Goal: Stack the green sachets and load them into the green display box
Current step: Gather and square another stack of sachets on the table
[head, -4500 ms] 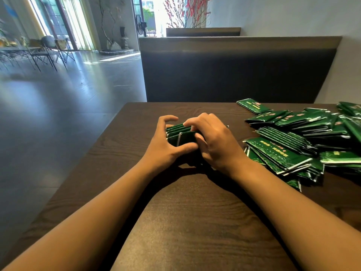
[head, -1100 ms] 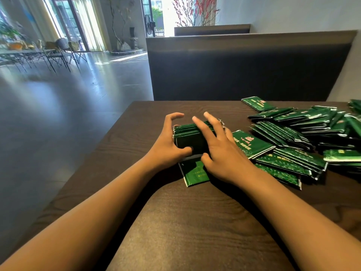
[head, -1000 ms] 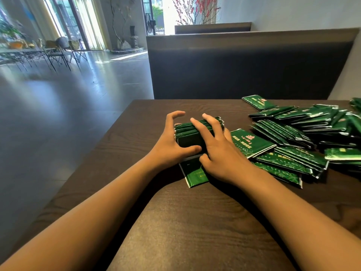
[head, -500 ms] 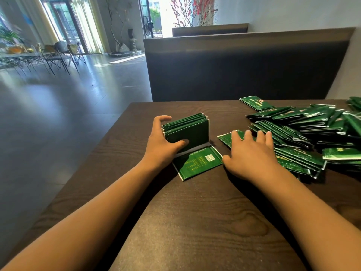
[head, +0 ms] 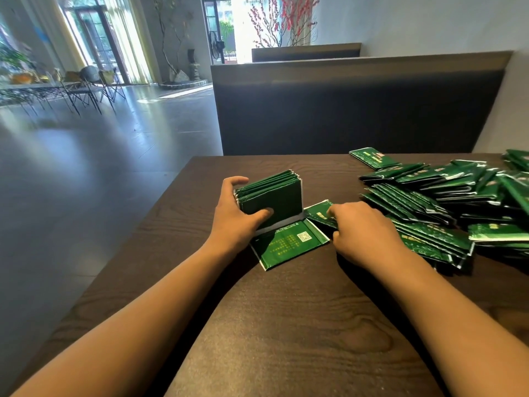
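Holding a standing stack of sachets while reaching for one more

Gripped on edge near the table's middle, the stack of green sachets point(head: 270, 196) shows about seven edges along its top and is clamped between the left hand's point(head: 234, 222) thumb and fingers; one flat sachet point(head: 289, 243) lies face-down just in front, touching its base. The right hand point(head: 363, 233) curls its fingertips on another sachet point(head: 317, 212) at the edge of the loose heap point(head: 446, 202), apparently pinching it. With only one hand steadying it, the upright stack could fan open or topple, and dragging the pinched sachet may pull neighbours along. The heap holds dozens, too overlapped to count. No green display box shows on the table point(head: 286, 325).
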